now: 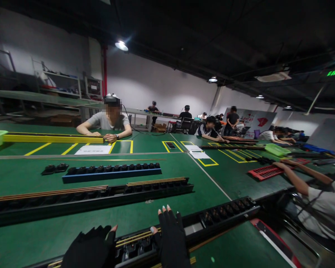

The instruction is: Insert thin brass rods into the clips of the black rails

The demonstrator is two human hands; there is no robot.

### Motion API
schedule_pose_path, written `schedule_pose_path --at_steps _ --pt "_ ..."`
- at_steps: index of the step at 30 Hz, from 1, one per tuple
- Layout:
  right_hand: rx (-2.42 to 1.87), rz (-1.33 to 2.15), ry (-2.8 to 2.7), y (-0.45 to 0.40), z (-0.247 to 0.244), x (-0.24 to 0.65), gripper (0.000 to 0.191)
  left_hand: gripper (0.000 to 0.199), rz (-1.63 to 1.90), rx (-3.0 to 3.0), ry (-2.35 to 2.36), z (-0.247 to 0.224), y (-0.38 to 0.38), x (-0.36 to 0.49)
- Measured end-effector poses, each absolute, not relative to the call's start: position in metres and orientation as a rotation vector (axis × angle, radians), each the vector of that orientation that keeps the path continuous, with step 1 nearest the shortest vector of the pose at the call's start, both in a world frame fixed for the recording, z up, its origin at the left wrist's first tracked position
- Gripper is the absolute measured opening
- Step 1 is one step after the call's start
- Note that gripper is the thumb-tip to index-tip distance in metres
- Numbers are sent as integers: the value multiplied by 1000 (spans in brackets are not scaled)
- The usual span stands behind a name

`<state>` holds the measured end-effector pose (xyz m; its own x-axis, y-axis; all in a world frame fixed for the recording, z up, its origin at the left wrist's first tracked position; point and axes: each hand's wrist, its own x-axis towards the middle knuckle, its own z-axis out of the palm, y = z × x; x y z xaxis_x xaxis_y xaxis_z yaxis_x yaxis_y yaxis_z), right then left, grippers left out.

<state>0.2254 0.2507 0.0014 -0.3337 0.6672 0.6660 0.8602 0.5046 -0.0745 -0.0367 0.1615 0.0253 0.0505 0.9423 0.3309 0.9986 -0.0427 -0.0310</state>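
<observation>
A long black tray with black parts and thin brass rods runs across the near table. My right hand, in a black fingerless glove, lies over its middle, fingers stretched forward and thumb beside the rods. My left hand, gloved too, is over the tray's left part; its thumb tip shows by the rods' left ends, and its other fingers are hidden. Farther off lie a second black tray with brass rods and a blue tray holding a row of black parts.
Two loose black parts lie left of the blue tray. Across the green table a person sits at a long yellow bar. At right, another person's hands are near a red slotted tray. A green basket is beyond.
</observation>
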Motion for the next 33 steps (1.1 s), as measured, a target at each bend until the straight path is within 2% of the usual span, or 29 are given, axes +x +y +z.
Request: schedule_pose_path --at_steps 3,6,9,12,15,18,23,26,30,33 --pt "-1250 -379 -2113 247 10 226 48 46 -356 -2156 -2035 36 184 -36" --pt "-1250 -378 -2119 243 17 227 49 38 -511 -2171 -1894 22 196 -39" --pt "-1257 -386 -2111 243 17 226 46 38 -682 -2207 -1654 8 193 -44" --pt "-1272 -396 -2092 245 8 221 41 40 -749 -2227 -1599 14 183 -44" --pt "-1273 -409 -2037 248 -6 214 36 40 -767 -2210 -1659 28 174 -39" --pt "-1265 -397 -2004 253 -12 213 40 38 -777 -2187 -1677 30 176 -35" --pt "-1324 -320 -2175 278 20 225 43 40 -817 -2151 -1583 11 190 -38" --pt "-1334 -295 -2230 295 37 224 43 36 -742 -2160 -1686 8 192 -37" --pt "-1358 -260 -2286 306 35 210 38 31 -672 -2188 -1850 8 192 -35" --pt "-1371 -232 -2324 305 28 202 34 34 -716 -2167 -1747 4 193 -37"
